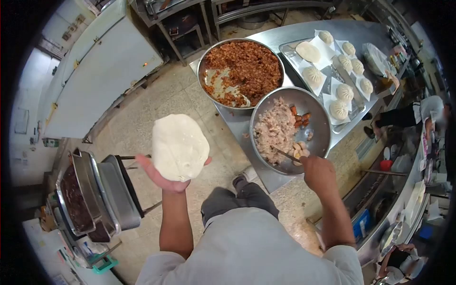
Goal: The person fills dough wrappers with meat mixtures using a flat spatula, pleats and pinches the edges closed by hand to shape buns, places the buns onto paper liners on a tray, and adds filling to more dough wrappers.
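Note:
A round, flat dough wrapper (180, 145) lies draped over the upturned palm of my left hand (164, 181), covering most of the fingers. My right hand (319, 175) is closed round the handle of a thin filling spatula (287, 155), whose tip dips into pale minced meat filling (274, 127). That filling sits in a steel bowl (319, 111) on the table's near corner. Brown meat chunks (300, 118) and pale, halved egg-like pieces (299, 150) share the bowl, in separate heaps.
Behind the bowl stands a wider pan (201, 78) of reddish-brown filling. Trays (304, 71) of pleated buns (339, 109) on paper squares, with one flat wrapper (308, 52), occupy the table's right. Metal containers (111, 185) stand at left. Other people (430, 111) are at far right.

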Motion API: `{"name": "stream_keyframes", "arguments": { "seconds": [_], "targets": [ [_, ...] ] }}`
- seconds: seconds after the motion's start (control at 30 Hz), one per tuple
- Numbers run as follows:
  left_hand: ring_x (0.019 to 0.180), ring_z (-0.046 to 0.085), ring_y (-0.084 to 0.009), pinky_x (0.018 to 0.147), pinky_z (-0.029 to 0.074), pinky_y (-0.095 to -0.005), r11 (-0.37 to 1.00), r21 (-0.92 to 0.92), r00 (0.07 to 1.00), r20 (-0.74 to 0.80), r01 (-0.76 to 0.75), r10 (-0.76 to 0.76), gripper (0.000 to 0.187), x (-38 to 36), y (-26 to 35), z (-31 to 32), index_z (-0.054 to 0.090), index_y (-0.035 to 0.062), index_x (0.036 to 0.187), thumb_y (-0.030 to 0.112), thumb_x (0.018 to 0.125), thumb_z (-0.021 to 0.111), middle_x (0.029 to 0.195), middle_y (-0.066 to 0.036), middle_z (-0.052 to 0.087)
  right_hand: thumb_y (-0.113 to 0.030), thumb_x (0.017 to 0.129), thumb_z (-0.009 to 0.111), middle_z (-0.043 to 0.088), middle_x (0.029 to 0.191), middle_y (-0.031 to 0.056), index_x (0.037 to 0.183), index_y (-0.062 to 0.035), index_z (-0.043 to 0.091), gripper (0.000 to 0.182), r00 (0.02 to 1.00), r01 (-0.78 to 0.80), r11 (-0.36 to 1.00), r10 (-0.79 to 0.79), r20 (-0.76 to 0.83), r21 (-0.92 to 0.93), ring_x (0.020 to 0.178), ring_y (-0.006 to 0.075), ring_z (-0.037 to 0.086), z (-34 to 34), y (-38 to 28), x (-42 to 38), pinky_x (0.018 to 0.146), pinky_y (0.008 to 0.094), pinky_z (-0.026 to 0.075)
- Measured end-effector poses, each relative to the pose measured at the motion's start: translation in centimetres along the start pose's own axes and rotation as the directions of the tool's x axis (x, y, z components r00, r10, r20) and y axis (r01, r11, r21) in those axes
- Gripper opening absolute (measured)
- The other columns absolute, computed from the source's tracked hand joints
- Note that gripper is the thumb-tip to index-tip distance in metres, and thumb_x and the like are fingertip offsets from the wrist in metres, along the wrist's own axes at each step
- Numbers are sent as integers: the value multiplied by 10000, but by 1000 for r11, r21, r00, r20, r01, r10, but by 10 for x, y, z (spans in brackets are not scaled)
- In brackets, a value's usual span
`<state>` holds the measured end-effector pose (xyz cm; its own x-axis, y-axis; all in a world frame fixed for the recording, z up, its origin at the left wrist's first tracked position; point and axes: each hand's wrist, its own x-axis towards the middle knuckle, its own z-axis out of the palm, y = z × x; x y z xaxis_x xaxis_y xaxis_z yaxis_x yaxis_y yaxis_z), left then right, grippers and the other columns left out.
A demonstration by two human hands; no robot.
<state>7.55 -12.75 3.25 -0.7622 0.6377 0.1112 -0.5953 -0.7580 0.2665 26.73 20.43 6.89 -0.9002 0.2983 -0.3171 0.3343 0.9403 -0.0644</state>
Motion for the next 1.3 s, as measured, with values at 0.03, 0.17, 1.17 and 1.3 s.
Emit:
{"name": "stream_keyframes", "arguments": {
  "seconds": [0.03,0.17,1.17,1.3],
  "targets": [
    [1415,269,-518,971,281,-829,1000,19,1000,-4,8,-8,1051,8,10,-6,146,152,1580,770,822,531,1607,-182,211,-59,852,518,678,930,166,942,-63,682,187,996,37,998,-33,82,-49,780,348,695,2,3,5,650,472,539],
    [1381,355,-494,971,326,-802,976,105,981,-17,192,-191,1067,41,30,-1,194,163,1569,818,790,514,1593,-166,256,-1,810,538,650,865,137,974,-85,681,233,990,-114,992,110,-86,-54,798,383,651,-54,9,-16,715,479,518],
    [1339,466,-382,1113,360,-581,698,80,702,-60,712,-709,827,310,175,-172,375,78,1489,595,882,593,1478,-172,461,6,921,463,639,935,248,1094,-11,655,259,240,-882,246,969,-66,401,871,405,631,26,-203,79,776,442,495],
    [1314,489,-391,1103,372,-585,713,-41,709,-82,700,-700,818,313,185,-191,394,52,1468,569,875,617,1458,-177,480,25,884,474,635,891,235,1040,-6,666,249,245,-718,404,909,-337,567,902,432,619,-5,-222,97,754,449,490]
  ]
}}
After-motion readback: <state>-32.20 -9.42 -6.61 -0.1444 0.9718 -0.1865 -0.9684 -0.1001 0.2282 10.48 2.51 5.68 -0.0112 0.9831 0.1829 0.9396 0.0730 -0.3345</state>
